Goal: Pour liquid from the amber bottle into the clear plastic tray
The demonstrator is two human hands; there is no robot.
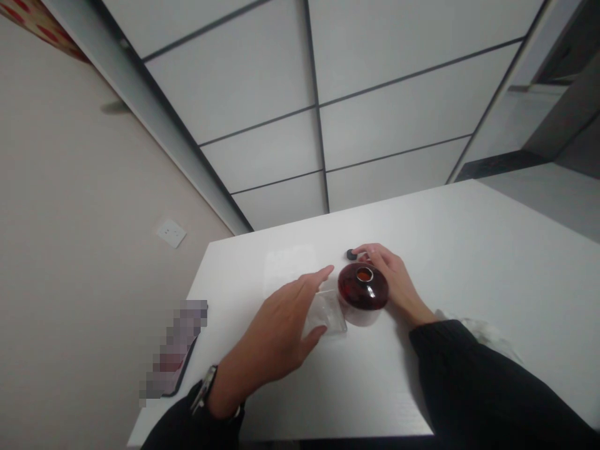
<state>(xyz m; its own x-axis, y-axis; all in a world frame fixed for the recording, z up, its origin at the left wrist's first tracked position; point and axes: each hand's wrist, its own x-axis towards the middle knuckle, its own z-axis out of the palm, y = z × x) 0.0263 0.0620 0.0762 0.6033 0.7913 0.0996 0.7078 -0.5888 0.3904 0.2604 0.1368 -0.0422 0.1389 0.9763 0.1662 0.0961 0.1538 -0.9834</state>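
A round dark red container (363,290) with a glossy domed top, a metal-rimmed hole in its middle and a paler lower part stands on the white table. My right hand (384,265) is behind and to the right of it, fingers bent, the fingertips at a small round black cap (351,254). Part of that grip is hidden. Just left of the container lies a clear square box or dish (330,312), partly covered by my left hand (288,319). The left thumb and fingers are spread apart around the clear piece; I cannot tell whether they touch it.
On the white table (300,400), a phone-like flat object (175,356), partly blurred out, lies at the left edge. A crumpled whitish item (482,331) is behind my right sleeve. White panelled doors (272,94) rise beyond the table, and a wall with a socket (172,233) is on the left.
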